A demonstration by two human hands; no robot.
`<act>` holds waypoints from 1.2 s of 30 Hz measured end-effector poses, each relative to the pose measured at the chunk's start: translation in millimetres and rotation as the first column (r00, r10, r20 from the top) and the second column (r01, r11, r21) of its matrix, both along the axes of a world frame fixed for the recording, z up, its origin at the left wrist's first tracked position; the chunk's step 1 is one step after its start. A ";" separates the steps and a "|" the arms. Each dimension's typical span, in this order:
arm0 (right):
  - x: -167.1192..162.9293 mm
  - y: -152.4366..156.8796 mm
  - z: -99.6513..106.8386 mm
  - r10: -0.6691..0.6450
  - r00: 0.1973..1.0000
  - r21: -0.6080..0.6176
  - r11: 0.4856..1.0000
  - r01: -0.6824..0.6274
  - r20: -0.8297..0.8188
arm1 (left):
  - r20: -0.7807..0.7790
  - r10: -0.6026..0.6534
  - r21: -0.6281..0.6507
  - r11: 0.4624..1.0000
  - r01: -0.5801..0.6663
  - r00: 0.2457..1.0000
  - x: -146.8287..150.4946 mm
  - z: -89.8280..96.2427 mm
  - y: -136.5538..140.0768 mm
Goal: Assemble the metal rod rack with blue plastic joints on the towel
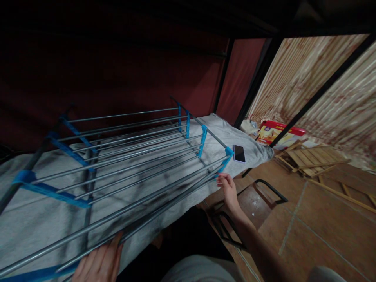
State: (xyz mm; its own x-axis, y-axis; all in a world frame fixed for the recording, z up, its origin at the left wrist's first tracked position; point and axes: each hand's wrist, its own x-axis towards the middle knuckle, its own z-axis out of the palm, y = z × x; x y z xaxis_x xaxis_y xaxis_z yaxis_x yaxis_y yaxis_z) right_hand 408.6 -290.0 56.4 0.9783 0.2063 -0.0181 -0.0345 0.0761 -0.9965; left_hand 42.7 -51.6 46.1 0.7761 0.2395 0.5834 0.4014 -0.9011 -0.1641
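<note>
A metal rack [129, 158] with several grey rods and blue plastic brackets, like a folding clothes drying rack, lies across a table covered with a grey cloth [164, 166]. At its near left, my left hand [98, 260] is closed over the front rods, its fingertips partly hidden. My right hand [226, 188] has curled fingers at the right end of those rods. They touch the frame just below a blue corner bracket [225, 158]. A phone [239, 154] with a dark screen rests on the cloth, right of that corner.
A chair with dark tubular arms [272, 192] stands right of my legs. Beyond it, a folded wooden slatted piece [315, 158] lies on the tiled floor [317, 223]. A red and yellow box [276, 133] sits near the corrugated wall. Dark posts rise behind the table.
</note>
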 end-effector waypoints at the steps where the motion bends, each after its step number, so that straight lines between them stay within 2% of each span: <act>1: 7.6 -6.6 -1.3 -0.077 0.996 -0.002 0.997 0.077 0.036 | -0.019 -0.022 0.009 1.000 0.022 1.000 4.0 3.0 -3.5; 3: 24.3 -17.0 -2.1 -0.198 0.974 -0.007 0.980 0.200 0.112 | -0.053 -0.077 0.019 0.997 0.078 0.996 14.4 7.5 -11.1; 4: 32.5 -20.1 -1.9 -0.215 0.965 -0.010 0.976 0.218 0.148 | -0.067 -0.107 0.021 0.994 0.108 0.992 20.7 9.1 -14.8; 7: 51.8 -19.6 -1.1 -0.114 0.969 -0.035 0.992 0.125 0.219 | -0.095 -0.152 0.024 0.988 0.155 0.984 41.4 12.9 -23.5; 10: 60.8 -9.6 -2.6 0.004 0.978 -0.040 0.999 0.004 0.211 | -0.086 -0.127 0.044 0.990 0.132 0.988 58.2 18.0 -25.7; 17: 60.7 0.8 -6.5 0.063 0.974 -0.048 0.997 -0.053 0.218 | -0.058 -0.130 0.092 0.987 0.135 0.990 69.6 31.9 -17.1; 24: 59.3 -2.6 -7.8 0.072 0.971 -0.082 0.995 -0.055 0.230 | -0.099 -0.144 0.048 0.988 0.150 0.985 71.7 33.1 -10.7; 31: 61.5 -2.2 -6.8 0.068 0.965 -0.118 0.992 -0.039 0.252 | -0.074 -0.182 0.005 0.983 0.183 0.981 77.0 35.2 -3.5; 35: 55.7 -8.7 -5.8 0.075 0.965 -0.124 0.991 -0.045 0.252 | -0.134 -0.103 -0.030 0.995 0.100 0.986 79.3 35.3 -17.2; 36: 55.7 -10.3 -6.1 0.044 0.962 -0.143 0.990 -0.005 0.269 | -0.154 -0.078 -0.046 0.996 0.072 0.985 79.9 35.7 -21.7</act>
